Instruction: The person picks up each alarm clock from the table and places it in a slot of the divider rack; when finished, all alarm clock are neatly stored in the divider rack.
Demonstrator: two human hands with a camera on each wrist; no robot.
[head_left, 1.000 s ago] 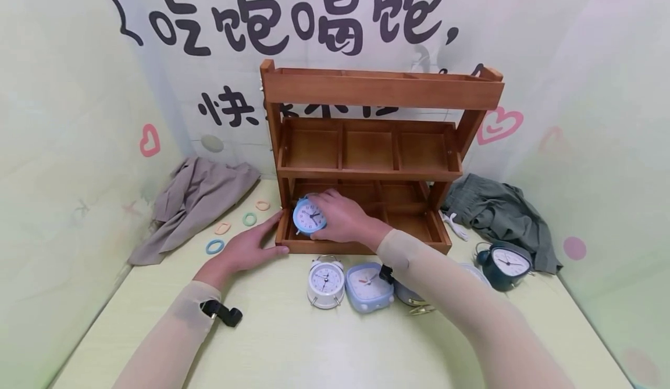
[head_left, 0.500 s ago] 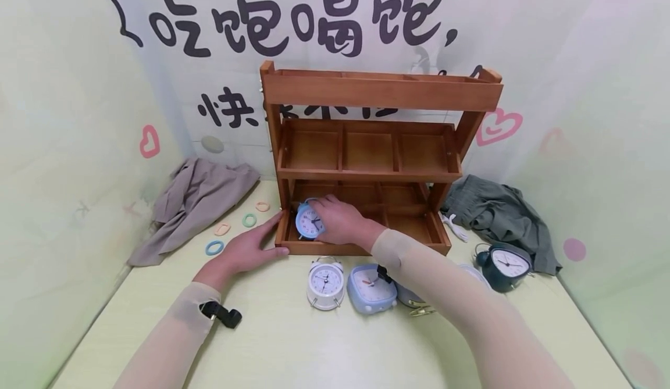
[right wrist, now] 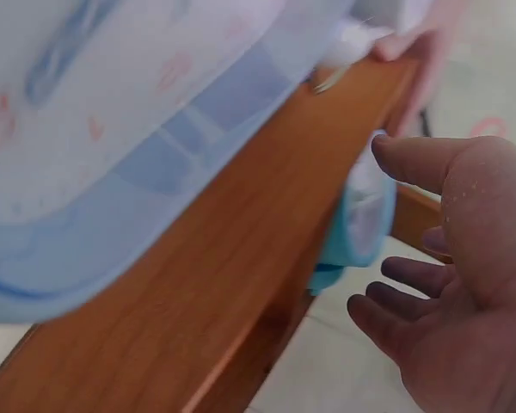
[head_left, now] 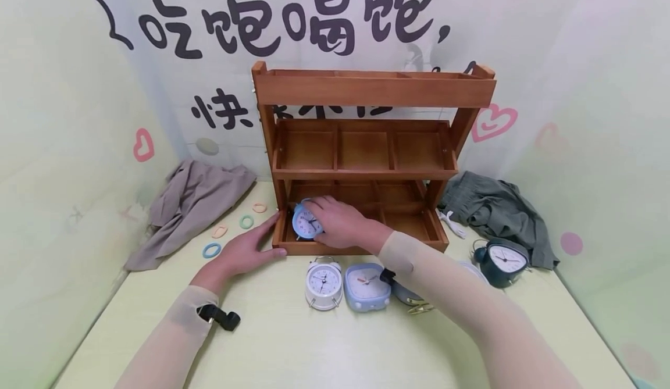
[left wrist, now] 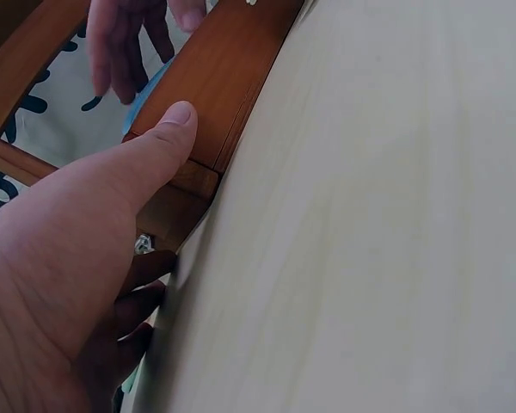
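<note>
My R hand [head_left: 340,222], fingers loose, at blue clock [head_left: 305,221] in shelf [head_left: 374,92], btm L slot [head_left: 299,247]; L hand [head_left: 243,253] unclenched, thumb on shelf's front corner.

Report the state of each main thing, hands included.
Rack, upright
Left hand, touching rack
Round blue clock, in lower tier
Right hand, at that clock
White clock, face showing
Square blue clock, partly hidden
Dark green clock, face showing
Brown cloth, crumpled
Dark grey cloth, crumpled

Pale printed walls [head_left: 602,121], black lettering [head_left: 331,11], light-toned tabletop [head_left: 319,348]
</note>
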